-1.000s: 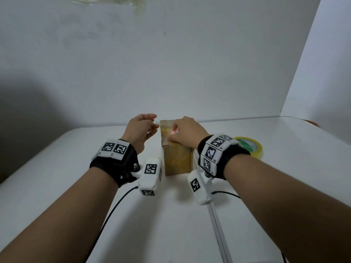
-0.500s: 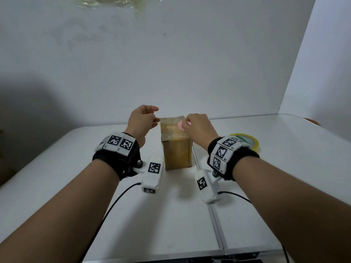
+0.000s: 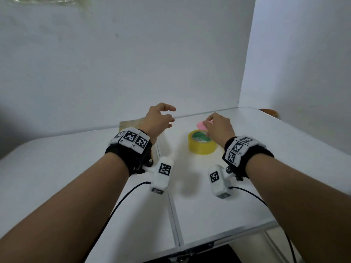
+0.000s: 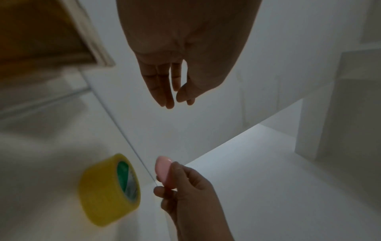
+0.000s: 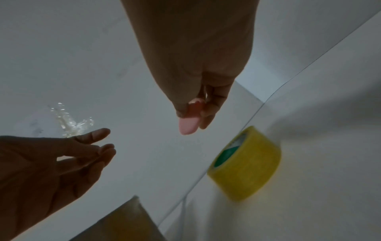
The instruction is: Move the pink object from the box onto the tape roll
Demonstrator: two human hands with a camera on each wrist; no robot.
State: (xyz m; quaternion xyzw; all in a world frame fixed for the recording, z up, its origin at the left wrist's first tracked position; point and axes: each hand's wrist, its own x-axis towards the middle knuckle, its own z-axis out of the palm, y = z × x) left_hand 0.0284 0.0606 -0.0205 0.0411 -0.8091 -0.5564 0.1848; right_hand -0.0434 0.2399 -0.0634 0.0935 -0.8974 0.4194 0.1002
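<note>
The right hand [image 3: 218,126] pinched a small pink oval piece [image 3: 204,124] between thumb and fingertips, raised above the table [image 3: 209,215]. From the right wrist, the pink piece [image 5: 188,126] stuck out past the fingertips, its rounded end free; what it was exactly could not be told. It hung just over and a little behind the roll of yellow tape [image 3: 202,144], not touching it.

The left hand [image 3: 158,120] was released, fingers loosely spread and slightly bent, grasping nothing. It floated above the table, well apart from the right hand, with the pink piece between the two hands but nearer the right. The left wrist view showed the fingers [image 4: 163,88] hanging relaxed.

The roll of yellow tape lay flat on the table with its hole upward; a green inner ring [image 3: 200,137] lined the hole. Nothing else could be seen inside it.

A brown box [image 3: 131,123] stood at the far side of the table, mostly hidden behind the left wrist; in the right wrist view only a corner of it [image 5: 123,223] showed, its top closed over, so its contents could not be told. At the far right edge of the table sat part of a brown round thing [image 3: 269,112], too cut off to say whether it held anything.

A seam [image 3: 173,215] ran down the middle of the white table.
</note>
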